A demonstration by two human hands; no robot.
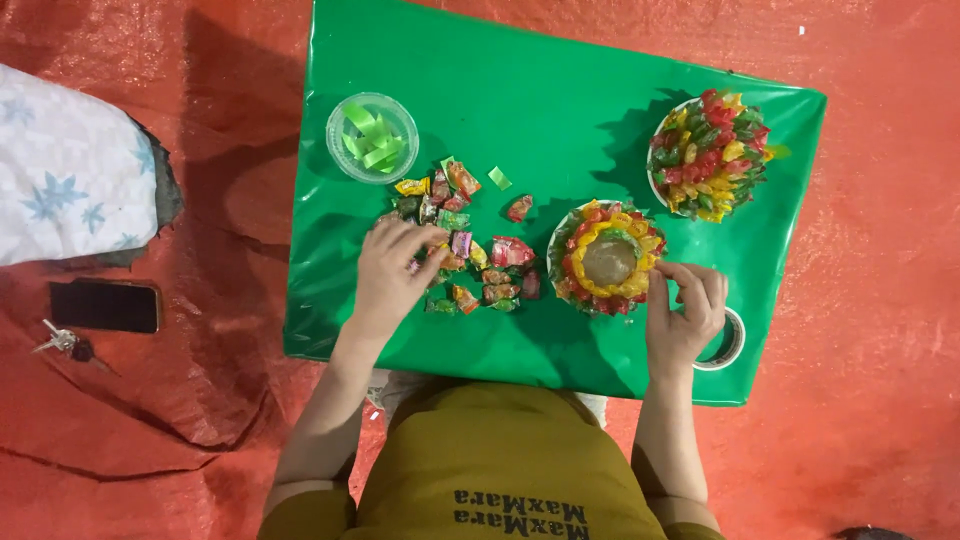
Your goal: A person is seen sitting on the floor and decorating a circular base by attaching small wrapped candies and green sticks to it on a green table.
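Observation:
My left hand (393, 266) rests on a loose pile of wrapped candies (470, 250) in red, yellow and green, its fingers pinching at one piece; which one is hidden. My right hand (687, 305) touches the right edge of a round candy ring (607, 257), whose red and yellow wrappers circle a clear centre. The fingertips are bent at the ring's rim with nothing clearly held. Both lie on a green-covered board (560, 110).
A clear cup (372, 137) of green strips stands at the board's back left. A finished candy-covered bowl (711, 153) sits at back right. A tape roll (728, 342) lies by my right hand. A phone (105, 305) and keys (65, 343) lie on the red sheet at left, below a white patterned cloth (70, 170).

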